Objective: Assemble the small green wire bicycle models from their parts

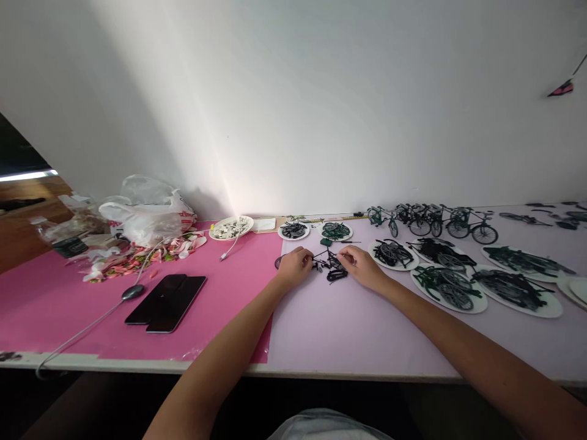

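Both my hands rest on the pale lilac table mat (348,324) around a small pile of black and green miniature bicycle parts (331,264). My left hand (296,266) is curled, its fingers pinched on small black pieces at the pile's left side. On the pile's right side my right hand (362,265) is likewise curled, fingertips pressed on the parts. What exactly each hand grips is too small to make out.
White plates (477,303) piled with bicycle wheels and frames lie to the right. Several assembled toy bicycles (447,221) stand by the wall. On the pink mat (220,305) are a dark tablet (166,302), a cable, a bowl (232,228), plastic bags (147,214).
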Action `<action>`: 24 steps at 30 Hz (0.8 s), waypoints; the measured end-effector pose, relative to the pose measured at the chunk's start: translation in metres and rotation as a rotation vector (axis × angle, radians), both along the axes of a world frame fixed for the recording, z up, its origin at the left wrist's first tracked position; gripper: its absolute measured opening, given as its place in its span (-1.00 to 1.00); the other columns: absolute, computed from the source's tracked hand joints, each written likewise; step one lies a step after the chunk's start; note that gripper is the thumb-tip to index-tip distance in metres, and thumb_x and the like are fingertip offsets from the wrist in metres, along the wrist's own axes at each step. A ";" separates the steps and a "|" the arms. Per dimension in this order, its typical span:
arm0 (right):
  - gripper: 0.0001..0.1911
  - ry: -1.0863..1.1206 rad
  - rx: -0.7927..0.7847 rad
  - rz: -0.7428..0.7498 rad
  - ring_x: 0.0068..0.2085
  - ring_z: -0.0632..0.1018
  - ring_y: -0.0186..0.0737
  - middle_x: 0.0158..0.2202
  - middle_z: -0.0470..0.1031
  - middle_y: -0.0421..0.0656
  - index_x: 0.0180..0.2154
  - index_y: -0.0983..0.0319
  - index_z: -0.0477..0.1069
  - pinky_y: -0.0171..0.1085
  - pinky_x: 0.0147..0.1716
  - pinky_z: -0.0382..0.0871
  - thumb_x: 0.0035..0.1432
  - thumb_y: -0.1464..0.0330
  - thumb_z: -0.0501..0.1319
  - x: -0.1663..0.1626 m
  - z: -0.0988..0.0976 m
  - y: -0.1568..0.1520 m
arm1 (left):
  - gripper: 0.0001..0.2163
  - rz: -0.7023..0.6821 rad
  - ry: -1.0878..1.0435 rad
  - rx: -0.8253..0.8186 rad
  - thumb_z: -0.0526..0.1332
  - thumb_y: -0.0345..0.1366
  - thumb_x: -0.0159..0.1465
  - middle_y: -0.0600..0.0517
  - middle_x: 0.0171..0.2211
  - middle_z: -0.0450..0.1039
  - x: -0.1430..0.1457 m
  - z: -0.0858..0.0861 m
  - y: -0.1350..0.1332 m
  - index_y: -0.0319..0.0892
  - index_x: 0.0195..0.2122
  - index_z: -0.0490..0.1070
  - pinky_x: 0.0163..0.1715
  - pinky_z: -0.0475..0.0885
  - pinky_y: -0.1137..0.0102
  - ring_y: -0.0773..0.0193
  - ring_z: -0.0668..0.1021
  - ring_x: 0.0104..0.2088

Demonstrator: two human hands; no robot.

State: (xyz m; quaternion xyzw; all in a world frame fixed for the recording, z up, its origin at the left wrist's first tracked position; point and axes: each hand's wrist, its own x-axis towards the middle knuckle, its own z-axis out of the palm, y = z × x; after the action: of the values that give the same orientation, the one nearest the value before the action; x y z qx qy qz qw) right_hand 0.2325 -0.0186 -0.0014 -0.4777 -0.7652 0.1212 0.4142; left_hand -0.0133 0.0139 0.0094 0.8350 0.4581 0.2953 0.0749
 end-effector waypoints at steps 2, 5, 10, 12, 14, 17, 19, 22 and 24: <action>-0.73 0.008 0.007 0.001 -0.28 0.50 -0.15 -0.29 0.53 -0.11 -0.26 0.19 0.44 -0.22 -0.27 0.37 0.35 0.16 0.12 0.000 0.000 0.000 | -0.74 -0.028 -0.004 0.005 0.13 -0.38 0.27 -0.03 -0.16 0.58 -0.001 0.001 -0.001 -0.12 -0.11 0.58 -0.25 0.42 0.36 0.20 0.59 -0.24; -0.73 0.017 0.023 -0.003 -0.27 0.51 -0.14 -0.29 0.53 -0.11 -0.27 0.19 0.44 -0.21 -0.27 0.37 0.35 0.15 0.12 0.000 -0.001 0.002 | -0.73 -0.093 -0.005 0.022 0.16 -0.39 0.22 -0.05 -0.18 0.58 -0.001 0.003 -0.003 -0.14 -0.11 0.57 -0.20 0.45 0.34 0.16 0.59 -0.22; -0.70 0.010 0.043 -0.010 -0.25 0.51 -0.12 -0.29 0.53 -0.11 -0.28 0.17 0.43 -0.21 -0.25 0.37 0.37 0.12 0.11 0.001 -0.002 0.004 | -0.80 -0.164 -0.013 0.056 0.17 -0.33 0.26 -0.07 -0.25 0.56 0.000 0.006 -0.005 -0.16 -0.17 0.57 -0.12 0.44 0.30 0.15 0.58 -0.23; -0.70 0.005 0.048 -0.014 -0.24 0.50 -0.12 -0.29 0.52 -0.11 -0.27 0.17 0.43 -0.21 -0.26 0.36 0.38 0.11 0.10 0.001 -0.003 0.004 | -0.79 -0.151 -0.016 0.062 0.14 -0.29 0.32 -0.06 -0.27 0.55 0.001 0.005 -0.005 -0.16 -0.18 0.57 -0.19 0.43 0.34 0.19 0.57 -0.27; -0.69 0.003 0.056 -0.016 -0.25 0.49 -0.13 -0.28 0.50 -0.11 -0.25 0.17 0.44 -0.21 -0.27 0.36 0.39 0.11 0.10 0.002 -0.002 0.003 | -0.77 -0.124 -0.013 0.060 0.10 -0.26 0.37 -0.05 -0.28 0.54 0.002 0.004 -0.004 -0.15 -0.19 0.57 -0.24 0.40 0.37 0.22 0.56 -0.29; -0.70 0.031 0.102 -0.059 -0.24 0.48 -0.12 -0.22 0.47 -0.09 -0.13 0.16 0.45 -0.20 -0.26 0.38 0.37 0.09 0.13 0.002 0.000 0.001 | -0.76 -0.075 -0.019 0.053 0.08 -0.28 0.40 -0.04 -0.26 0.54 0.002 0.003 -0.003 -0.14 -0.17 0.56 -0.27 0.38 0.38 0.23 0.55 -0.28; -0.69 0.076 0.132 -0.110 -0.24 0.48 -0.11 -0.21 0.46 -0.08 -0.06 0.16 0.44 -0.19 -0.24 0.40 0.35 0.10 0.15 0.004 0.003 0.000 | -0.76 -0.045 -0.028 0.051 0.08 -0.28 0.41 -0.04 -0.24 0.54 0.002 0.003 -0.004 -0.13 -0.14 0.55 -0.26 0.39 0.38 0.23 0.55 -0.27; -0.69 0.142 0.083 -0.134 -0.33 0.50 -0.14 -0.24 0.50 -0.07 -0.12 0.17 0.48 -0.20 -0.32 0.40 0.35 0.10 0.15 0.006 0.006 -0.001 | -0.77 -0.020 -0.036 0.041 0.09 -0.29 0.41 -0.04 -0.23 0.54 0.002 0.004 -0.004 -0.12 -0.12 0.55 -0.25 0.39 0.38 0.22 0.56 -0.26; -0.66 0.170 0.012 -0.120 -0.44 0.47 -0.19 -0.26 0.53 -0.07 -0.18 0.19 0.52 -0.21 -0.43 0.35 0.33 0.08 0.15 0.008 0.006 -0.001 | -0.78 -0.004 -0.039 0.036 0.10 -0.29 0.40 -0.04 -0.22 0.55 0.002 0.004 -0.004 -0.12 -0.13 0.56 -0.26 0.39 0.38 0.23 0.56 -0.27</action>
State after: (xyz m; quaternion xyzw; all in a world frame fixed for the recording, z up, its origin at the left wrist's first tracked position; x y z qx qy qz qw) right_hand 0.2409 -0.0198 0.0048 -0.5080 -0.6980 0.1318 0.4872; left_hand -0.0112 0.0096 0.0135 0.8312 0.4495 0.3197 0.0695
